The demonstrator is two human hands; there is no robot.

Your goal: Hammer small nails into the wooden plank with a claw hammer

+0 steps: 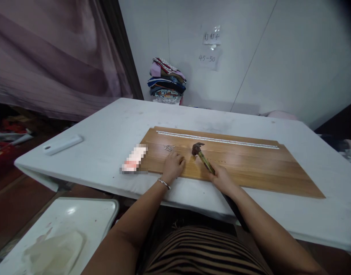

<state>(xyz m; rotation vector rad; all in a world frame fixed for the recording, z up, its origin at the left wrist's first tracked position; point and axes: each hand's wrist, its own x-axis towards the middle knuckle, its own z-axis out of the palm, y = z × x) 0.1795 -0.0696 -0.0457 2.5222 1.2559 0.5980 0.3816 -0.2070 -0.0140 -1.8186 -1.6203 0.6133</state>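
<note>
My right hand is wrapped around the handle of a claw hammer. The rusty hammer head is low over a brown wooden board, with the claw pointing right; I cannot tell whether it touches. A row of small dark marks, perhaps nail heads or holes, runs along the board to the right of the head. My left hand, with a bracelet at the wrist, rests at the board's left part with its fingers curled in. Just beyond its fingertips lies a small heap of nails. Whatever its fingers may hold is hidden.
Two pale measuring strips lie along the board's far edge. The white table also carries a blurred-out object and a white handle-like item. Folded clothes stand behind; a white stool is at lower left.
</note>
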